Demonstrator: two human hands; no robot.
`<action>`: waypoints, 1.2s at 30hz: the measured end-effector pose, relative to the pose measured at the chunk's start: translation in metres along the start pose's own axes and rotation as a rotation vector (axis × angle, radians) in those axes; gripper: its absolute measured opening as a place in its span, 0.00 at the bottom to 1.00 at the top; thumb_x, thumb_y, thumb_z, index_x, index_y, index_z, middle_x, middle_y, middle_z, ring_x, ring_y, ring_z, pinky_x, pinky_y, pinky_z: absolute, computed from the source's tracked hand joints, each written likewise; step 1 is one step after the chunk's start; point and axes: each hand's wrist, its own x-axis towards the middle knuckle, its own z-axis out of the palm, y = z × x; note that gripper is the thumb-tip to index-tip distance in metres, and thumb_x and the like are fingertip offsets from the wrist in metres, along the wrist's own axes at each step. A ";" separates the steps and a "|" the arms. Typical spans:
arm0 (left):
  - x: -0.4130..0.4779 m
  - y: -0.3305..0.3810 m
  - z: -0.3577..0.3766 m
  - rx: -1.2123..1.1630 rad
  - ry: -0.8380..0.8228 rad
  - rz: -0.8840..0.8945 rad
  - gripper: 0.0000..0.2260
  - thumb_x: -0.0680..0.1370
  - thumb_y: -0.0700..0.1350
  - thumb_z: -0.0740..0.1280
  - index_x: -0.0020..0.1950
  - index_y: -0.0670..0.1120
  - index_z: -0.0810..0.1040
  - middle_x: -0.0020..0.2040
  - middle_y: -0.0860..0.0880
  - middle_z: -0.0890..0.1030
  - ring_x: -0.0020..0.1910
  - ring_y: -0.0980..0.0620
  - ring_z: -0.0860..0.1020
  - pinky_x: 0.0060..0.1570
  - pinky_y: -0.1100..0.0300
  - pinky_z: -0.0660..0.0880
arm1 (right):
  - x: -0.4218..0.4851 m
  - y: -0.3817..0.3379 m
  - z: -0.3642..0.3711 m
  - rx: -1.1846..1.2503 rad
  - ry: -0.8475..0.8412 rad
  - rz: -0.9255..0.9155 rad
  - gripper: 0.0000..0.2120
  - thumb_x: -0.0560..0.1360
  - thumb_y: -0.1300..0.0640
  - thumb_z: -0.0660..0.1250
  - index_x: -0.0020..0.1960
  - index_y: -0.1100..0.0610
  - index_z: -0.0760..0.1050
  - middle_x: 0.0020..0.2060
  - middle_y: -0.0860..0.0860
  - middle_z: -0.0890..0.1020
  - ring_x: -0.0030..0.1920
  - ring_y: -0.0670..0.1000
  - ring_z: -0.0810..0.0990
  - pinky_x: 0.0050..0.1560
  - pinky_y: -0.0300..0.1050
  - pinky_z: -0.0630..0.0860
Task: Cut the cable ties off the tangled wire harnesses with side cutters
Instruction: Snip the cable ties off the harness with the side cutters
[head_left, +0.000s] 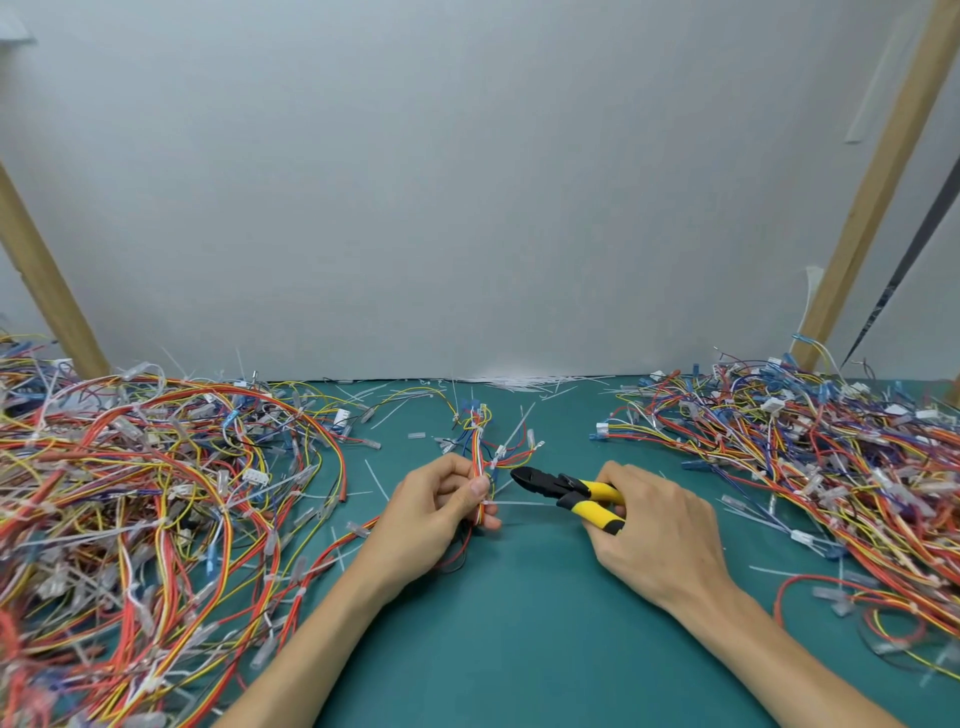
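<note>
My left hand (434, 506) grips a small wire harness (480, 441) of red, yellow and blue wires, held upright over the green mat. A white cable tie (519, 502) sticks out sideways from the bundle just below my thumb; another tie (500, 453) wraps the wires higher up. My right hand (654, 525) holds the yellow-handled side cutters (566, 491). Their black jaws point left, slightly parted, a short way right of the harness and just above the protruding tie, not touching either.
A large tangled heap of harnesses (145, 509) covers the left of the green mat (519, 649). Another heap (831, 467) fills the right. Cut white tie scraps (524, 383) lie along the back edge by the white wall. Wooden posts (878, 171) stand at both sides.
</note>
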 end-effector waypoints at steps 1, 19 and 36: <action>0.000 -0.001 0.000 0.001 0.001 0.000 0.06 0.81 0.41 0.63 0.49 0.39 0.74 0.37 0.50 0.81 0.40 0.48 0.84 0.46 0.63 0.77 | 0.000 0.000 0.000 -0.009 0.004 -0.006 0.11 0.69 0.42 0.66 0.40 0.47 0.67 0.32 0.45 0.75 0.35 0.51 0.72 0.30 0.44 0.64; 0.002 -0.008 0.000 -0.006 -0.049 0.062 0.15 0.74 0.50 0.68 0.48 0.38 0.76 0.37 0.48 0.83 0.38 0.48 0.84 0.46 0.62 0.77 | 0.002 0.000 0.003 -0.042 0.090 -0.039 0.18 0.66 0.50 0.74 0.54 0.51 0.76 0.45 0.48 0.77 0.46 0.55 0.74 0.44 0.51 0.71; 0.001 -0.006 -0.003 0.081 -0.128 0.120 0.06 0.80 0.42 0.65 0.52 0.42 0.80 0.41 0.48 0.85 0.40 0.53 0.79 0.47 0.65 0.74 | -0.001 -0.003 -0.002 -0.078 0.001 -0.048 0.10 0.70 0.43 0.65 0.41 0.48 0.68 0.32 0.46 0.71 0.36 0.51 0.71 0.31 0.45 0.59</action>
